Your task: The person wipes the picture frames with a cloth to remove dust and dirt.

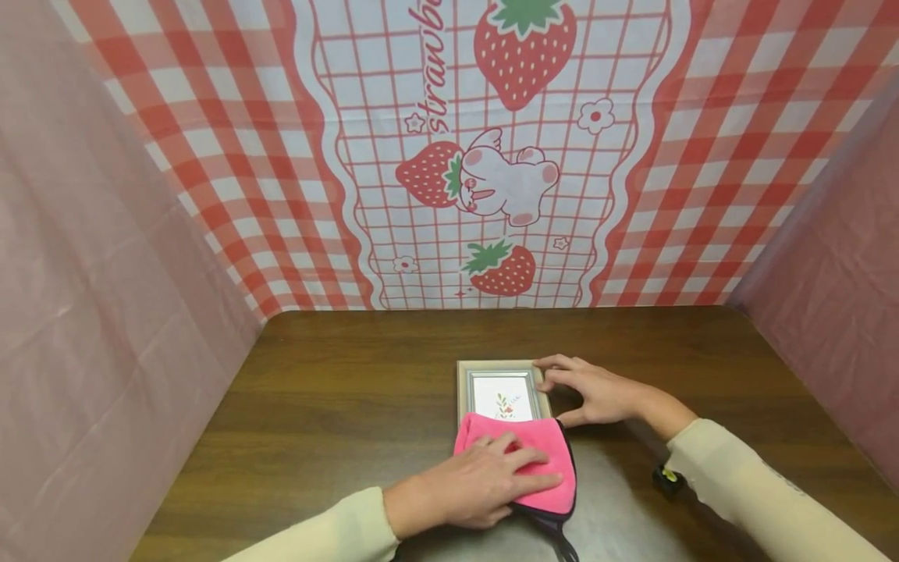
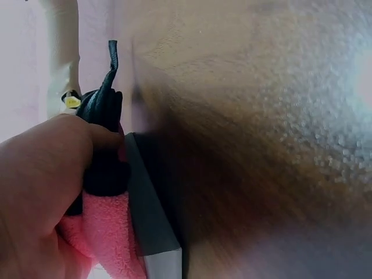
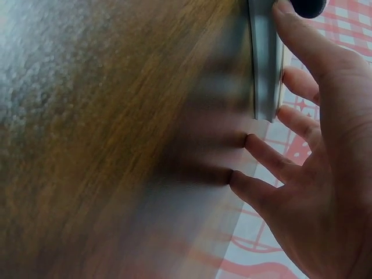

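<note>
A picture frame (image 1: 461,390) with a pale border and a small floral print lies face up on the wooden table. Over its near part is a folded pink cloth (image 1: 558,445) with a black edge and a black loop (image 1: 564,544). My left hand (image 1: 485,480) rests spread on this cloth, and its thumb touches the black edging in the left wrist view. Along the frame's right side, my right hand (image 1: 600,390) touches the edge with spread fingertips and thumb. In the right wrist view, two other fingertips (image 3: 247,141) reach past the frame's corner, close to the tabletop.
The brown wooden table (image 1: 337,390) extends around the frame. A red-and-white strawberry-print cloth (image 1: 477,195) hangs behind it, with pink fabric (image 1: 105,273) at both sides. A small black device (image 1: 667,479) sits at the right wrist.
</note>
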Demonstrator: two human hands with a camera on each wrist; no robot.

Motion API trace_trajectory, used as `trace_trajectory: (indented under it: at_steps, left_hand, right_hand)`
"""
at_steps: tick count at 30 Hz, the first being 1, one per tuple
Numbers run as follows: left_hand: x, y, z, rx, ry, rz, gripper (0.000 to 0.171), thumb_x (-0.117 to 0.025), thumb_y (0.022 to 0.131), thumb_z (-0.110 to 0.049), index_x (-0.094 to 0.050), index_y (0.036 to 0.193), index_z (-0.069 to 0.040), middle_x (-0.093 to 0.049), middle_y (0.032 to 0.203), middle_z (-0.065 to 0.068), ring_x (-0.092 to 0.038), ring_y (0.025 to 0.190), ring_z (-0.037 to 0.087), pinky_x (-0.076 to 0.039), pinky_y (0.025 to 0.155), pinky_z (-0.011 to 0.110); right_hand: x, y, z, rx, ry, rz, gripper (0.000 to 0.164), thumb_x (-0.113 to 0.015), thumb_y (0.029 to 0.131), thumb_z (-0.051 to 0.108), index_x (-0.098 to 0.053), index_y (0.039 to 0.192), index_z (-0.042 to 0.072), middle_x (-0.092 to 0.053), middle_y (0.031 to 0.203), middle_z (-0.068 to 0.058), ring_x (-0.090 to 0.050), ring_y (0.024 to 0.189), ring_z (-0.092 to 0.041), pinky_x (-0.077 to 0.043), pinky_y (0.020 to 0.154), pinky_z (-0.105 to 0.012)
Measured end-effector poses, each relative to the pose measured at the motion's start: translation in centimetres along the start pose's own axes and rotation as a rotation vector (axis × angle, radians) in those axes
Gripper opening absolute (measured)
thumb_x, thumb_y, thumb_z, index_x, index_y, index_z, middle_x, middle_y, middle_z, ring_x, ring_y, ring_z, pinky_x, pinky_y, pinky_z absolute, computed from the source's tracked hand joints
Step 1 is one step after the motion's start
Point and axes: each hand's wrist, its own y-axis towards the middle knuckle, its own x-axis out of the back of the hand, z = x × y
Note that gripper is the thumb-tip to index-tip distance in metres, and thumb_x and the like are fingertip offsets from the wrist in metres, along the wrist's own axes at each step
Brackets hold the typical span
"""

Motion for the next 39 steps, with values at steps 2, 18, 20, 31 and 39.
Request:
trace_trajectory:
  at_steps: [2,18,20,31,39]
  left_hand:
    - [0.1,-0.1,0.0,-0.001,0.011,0.008,0.082,-0.087,0.098,-0.037,-0.048,0.17,-0.04,-0.057,0.167,-0.007,-0.055,0.137,0.016,-0.055,0.096,0.027]
    - [1.0,-2.0,0.2,0.015,0.008,0.024,0.08,-0.088,0.097,-0.035,-0.051,0.168,-0.04,-0.057,0.165,-0.008,-0.058,0.133,0.015,-0.055,0.091,0.027]
    - [1.0,-2.6,0.3,0.017,0.008,0.022,0.081,-0.089,0.097,-0.035,-0.051,0.168,-0.04,-0.057,0.165,-0.008,-0.058,0.133,0.016,-0.055,0.091,0.027]
    - [1.0,-6.3,1.3,0.057,-0.029,-0.016,0.078,-0.089,0.095,-0.027,-0.055,0.164,-0.038,-0.062,0.159,-0.006,-0.059,0.136,0.02,-0.06,0.096,0.032]
    - [0.9,-6.6,1.4,0.052,-0.01,-0.019,0.078,-0.088,0.095,-0.029,-0.055,0.164,-0.039,-0.062,0.16,-0.006,-0.059,0.137,0.019,-0.059,0.098,0.032]
  right_hand:
    - [0.0,0.0,0.0,-0.003,0.006,0.002,0.04,-0.091,0.093,0.036,-0.074,0.125,0.021,-0.056,0.164,-0.022,-0.058,0.143,-0.047,-0.055,0.108,-0.068]
    - [0.0,0.0,-0.1,-0.019,0.001,0.004,0.044,-0.092,0.093,0.046,-0.073,0.125,0.023,-0.056,0.166,-0.021,-0.059,0.143,-0.047,-0.055,0.108,-0.068]
    - [0.0,-0.1,-0.1,-0.024,-0.003,0.004,0.046,-0.092,0.093,0.047,-0.074,0.127,0.022,-0.055,0.166,-0.021,-0.059,0.143,-0.047,-0.055,0.109,-0.069]
    - [0.1,-0.1,0.3,-0.038,-0.002,0.014,0.049,-0.092,0.092,0.05,-0.074,0.128,0.022,-0.055,0.167,-0.02,-0.059,0.144,-0.046,-0.055,0.109,-0.067]
    - [0.2,-0.2,0.3,-0.039,-0.003,0.009,0.049,-0.092,0.092,0.048,-0.074,0.128,0.021,-0.055,0.166,-0.021,-0.058,0.144,-0.047,-0.055,0.109,-0.068]
